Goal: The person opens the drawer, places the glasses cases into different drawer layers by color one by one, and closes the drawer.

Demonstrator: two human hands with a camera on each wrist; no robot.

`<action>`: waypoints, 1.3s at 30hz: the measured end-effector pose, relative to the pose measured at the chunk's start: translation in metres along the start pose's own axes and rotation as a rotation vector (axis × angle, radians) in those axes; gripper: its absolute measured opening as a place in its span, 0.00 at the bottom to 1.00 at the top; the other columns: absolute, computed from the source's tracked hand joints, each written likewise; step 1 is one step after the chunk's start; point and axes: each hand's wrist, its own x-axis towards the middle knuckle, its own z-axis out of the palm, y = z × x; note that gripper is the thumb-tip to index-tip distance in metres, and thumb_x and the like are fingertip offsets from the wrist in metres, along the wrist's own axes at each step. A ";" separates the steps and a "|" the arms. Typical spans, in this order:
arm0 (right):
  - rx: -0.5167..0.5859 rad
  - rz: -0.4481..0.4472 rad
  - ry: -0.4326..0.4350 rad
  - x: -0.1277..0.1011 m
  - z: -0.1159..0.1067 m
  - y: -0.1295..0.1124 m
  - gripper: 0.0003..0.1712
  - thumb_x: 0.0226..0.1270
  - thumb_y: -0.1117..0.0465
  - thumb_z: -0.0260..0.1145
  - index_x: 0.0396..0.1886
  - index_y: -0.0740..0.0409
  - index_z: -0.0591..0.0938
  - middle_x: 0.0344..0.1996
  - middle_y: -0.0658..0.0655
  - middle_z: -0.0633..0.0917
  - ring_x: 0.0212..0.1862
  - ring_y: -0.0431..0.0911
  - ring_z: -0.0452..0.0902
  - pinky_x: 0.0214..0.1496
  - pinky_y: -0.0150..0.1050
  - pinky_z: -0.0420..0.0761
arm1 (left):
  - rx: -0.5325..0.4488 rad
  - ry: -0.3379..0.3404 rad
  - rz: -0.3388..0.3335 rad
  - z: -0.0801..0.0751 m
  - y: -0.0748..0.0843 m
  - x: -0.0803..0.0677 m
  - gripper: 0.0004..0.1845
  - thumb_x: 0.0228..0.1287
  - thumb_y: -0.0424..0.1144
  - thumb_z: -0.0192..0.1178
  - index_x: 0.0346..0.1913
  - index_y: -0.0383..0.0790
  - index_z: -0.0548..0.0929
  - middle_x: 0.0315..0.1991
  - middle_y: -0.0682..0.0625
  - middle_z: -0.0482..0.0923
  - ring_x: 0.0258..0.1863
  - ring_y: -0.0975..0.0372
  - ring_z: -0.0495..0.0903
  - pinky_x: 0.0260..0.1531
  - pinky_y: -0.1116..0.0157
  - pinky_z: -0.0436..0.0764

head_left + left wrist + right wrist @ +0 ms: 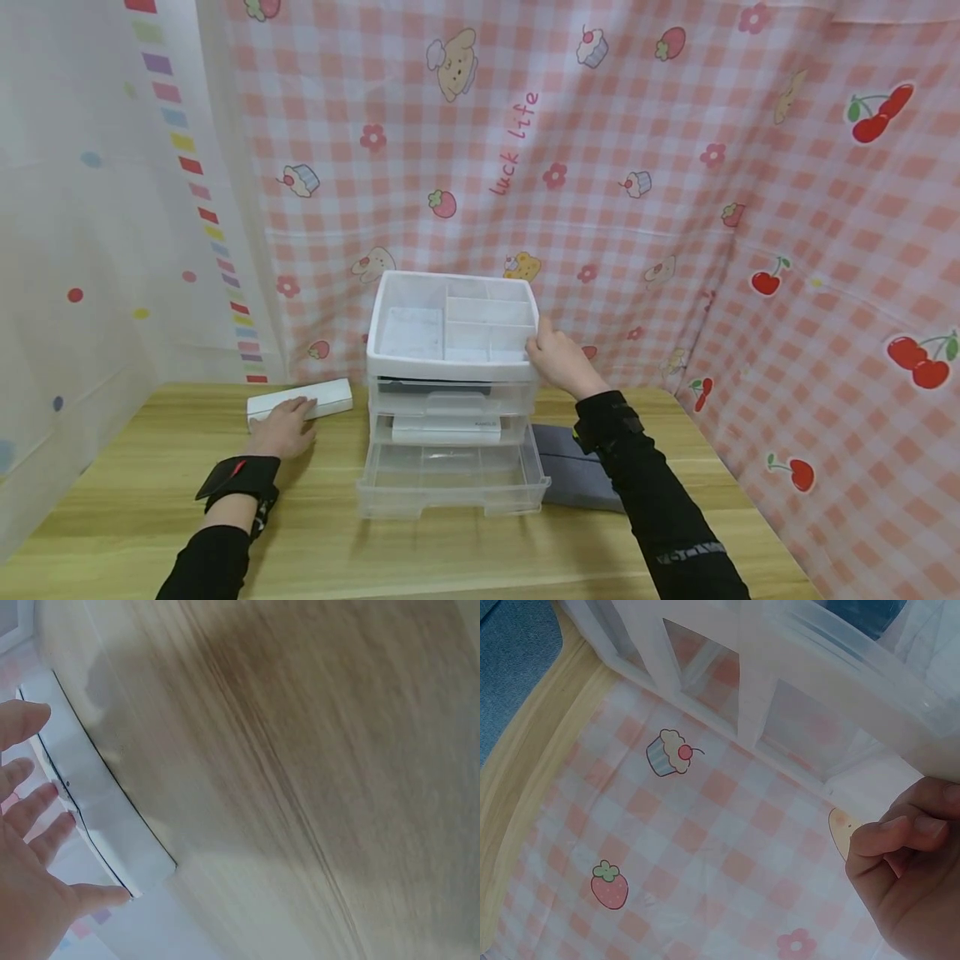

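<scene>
A long white box (330,397) with a dark seam along it lies on the table, left of the drawer unit. My left hand (283,429) reaches over its front side; in the left wrist view its spread fingers touch the box (112,795) along the seamed edge. The white plastic drawer unit (442,368) stands in the middle, with an open-topped divided tray on top. Its bottom clear drawer (450,500) is pulled out. With curled fingers, my right hand (562,358) grips the unit's top rim at the right corner; the right wrist view shows the fingers bent beside the unit's side wall (754,690).
In the middle drawer sits a white box (446,429) with small lettering, and something dark shows in the top drawer. A grey folded cloth-like item (573,471) lies right of the unit, partly under my right forearm. Pink checked curtains (465,142) hang close behind the wooden table (315,533).
</scene>
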 end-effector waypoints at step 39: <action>0.011 -0.006 -0.004 -0.001 -0.001 -0.001 0.30 0.75 0.53 0.39 0.70 0.64 0.51 0.56 0.70 0.74 0.38 0.52 0.76 0.35 0.39 0.73 | 0.021 0.067 0.022 0.004 -0.003 -0.013 0.26 0.53 0.36 0.68 0.53 0.33 0.69 0.59 0.26 0.68 0.61 0.30 0.62 0.47 0.22 0.56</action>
